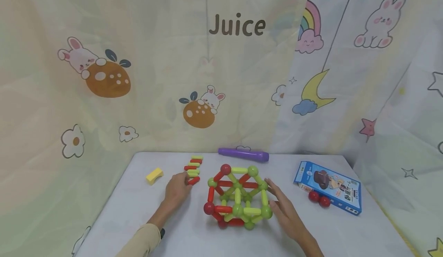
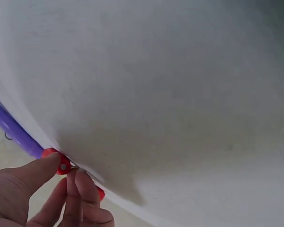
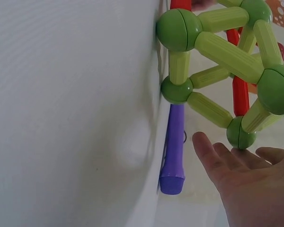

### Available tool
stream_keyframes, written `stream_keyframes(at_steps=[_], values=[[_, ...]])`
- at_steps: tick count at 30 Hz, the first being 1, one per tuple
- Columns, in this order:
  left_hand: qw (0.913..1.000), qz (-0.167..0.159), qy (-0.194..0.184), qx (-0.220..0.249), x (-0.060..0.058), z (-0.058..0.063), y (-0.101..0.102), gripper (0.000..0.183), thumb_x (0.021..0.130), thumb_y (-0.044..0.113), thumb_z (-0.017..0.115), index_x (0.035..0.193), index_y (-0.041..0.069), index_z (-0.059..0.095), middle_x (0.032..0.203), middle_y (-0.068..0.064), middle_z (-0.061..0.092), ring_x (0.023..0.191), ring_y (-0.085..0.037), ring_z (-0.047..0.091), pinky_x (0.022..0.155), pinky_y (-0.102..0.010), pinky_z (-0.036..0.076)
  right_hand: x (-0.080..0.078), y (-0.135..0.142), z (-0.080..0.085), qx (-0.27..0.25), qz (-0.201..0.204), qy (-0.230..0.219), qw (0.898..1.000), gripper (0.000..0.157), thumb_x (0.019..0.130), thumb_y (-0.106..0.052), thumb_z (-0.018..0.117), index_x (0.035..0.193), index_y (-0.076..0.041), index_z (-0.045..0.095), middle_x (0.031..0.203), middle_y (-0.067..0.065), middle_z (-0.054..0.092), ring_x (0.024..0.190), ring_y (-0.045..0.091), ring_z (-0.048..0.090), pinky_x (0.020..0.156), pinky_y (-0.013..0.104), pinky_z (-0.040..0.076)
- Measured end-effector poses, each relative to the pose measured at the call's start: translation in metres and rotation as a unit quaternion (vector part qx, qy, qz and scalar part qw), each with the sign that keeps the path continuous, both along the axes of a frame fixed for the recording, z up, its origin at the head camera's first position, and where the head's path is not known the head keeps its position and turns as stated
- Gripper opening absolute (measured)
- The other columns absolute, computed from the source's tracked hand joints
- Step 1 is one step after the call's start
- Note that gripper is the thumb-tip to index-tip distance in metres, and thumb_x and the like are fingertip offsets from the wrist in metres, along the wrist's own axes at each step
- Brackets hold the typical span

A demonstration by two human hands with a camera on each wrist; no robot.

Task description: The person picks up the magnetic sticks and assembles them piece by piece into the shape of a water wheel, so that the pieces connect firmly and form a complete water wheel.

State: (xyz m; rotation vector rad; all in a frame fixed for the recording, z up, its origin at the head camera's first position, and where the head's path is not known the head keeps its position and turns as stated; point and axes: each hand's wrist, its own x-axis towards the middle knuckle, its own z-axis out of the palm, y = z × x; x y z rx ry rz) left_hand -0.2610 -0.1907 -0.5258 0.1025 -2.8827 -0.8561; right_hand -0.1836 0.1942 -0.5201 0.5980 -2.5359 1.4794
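A frame of red and light-green magnetic rods joined by red and green balls [image 1: 237, 210] stands mid-table. Beside its right side is my right hand [image 1: 285, 212], fingers extended; in the right wrist view the fingertips lie right at a green ball [image 3: 241, 133]. To the left of the frame, my left hand [image 1: 177, 189] is at the near end of a row of loose red and light-green rods [image 1: 194, 164]. In the left wrist view its thumb and fingers pinch a red rod [image 2: 63, 165], whose end shows a small metal disc.
A purple toy microphone [image 1: 243, 154] lies at the back edge. On the left sits a yellow arched block [image 1: 154, 176]. A blue picture box [image 1: 332, 187] lies at the right, with two red balls [image 1: 319, 199] against its near side. A printed curtain [image 1: 166, 95] hangs behind.
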Motion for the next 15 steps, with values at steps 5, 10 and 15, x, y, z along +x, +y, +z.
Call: stream_keyframes(at_steps=[5, 10, 15], values=[[1.0000, 0.000, -0.001, 0.008, 0.008, -0.001, 0.003, 0.026, 0.091, 0.010, 0.086, 0.113, -0.002, 0.079, 0.091, -0.008, 0.071, 0.081, -0.020, 0.062, 0.073, -0.037, 0.062, 0.000, -0.001, 0.001, 0.003, -0.005, -0.002, 1.000, 0.055, 0.117, -0.021, 0.041, 0.170, -0.013, 0.030, 0.172, 0.016, 0.038, 0.148, 0.046, 0.048, 0.101, 0.035, 0.058], [0.9974, 0.001, -0.003, 0.072, 0.028, 0.011, 0.009, 0.022, 0.093, 0.010, 0.084, 0.113, 0.000, 0.080, 0.093, -0.007, 0.075, 0.074, -0.017, 0.063, 0.063, -0.031, 0.058, 0.001, -0.002, 0.000, 0.003, -0.003, 0.000, 1.000, 0.055, 0.117, -0.021, 0.041, 0.170, -0.014, 0.029, 0.172, 0.016, 0.037, 0.148, 0.046, 0.048, 0.102, 0.036, 0.058], [0.9917, -0.007, 0.027, 0.125, 0.053, 0.034, 0.018, 0.023, 0.093, 0.010, 0.085, 0.114, 0.003, 0.080, 0.095, -0.007, 0.078, 0.076, -0.016, 0.065, 0.058, -0.027, 0.057, 0.000, -0.001, 0.001, 0.007, -0.005, 0.006, 1.000, 0.055, 0.117, -0.018, 0.040, 0.171, -0.015, 0.029, 0.172, 0.017, 0.037, 0.147, 0.048, 0.049, 0.100, 0.036, 0.058]])
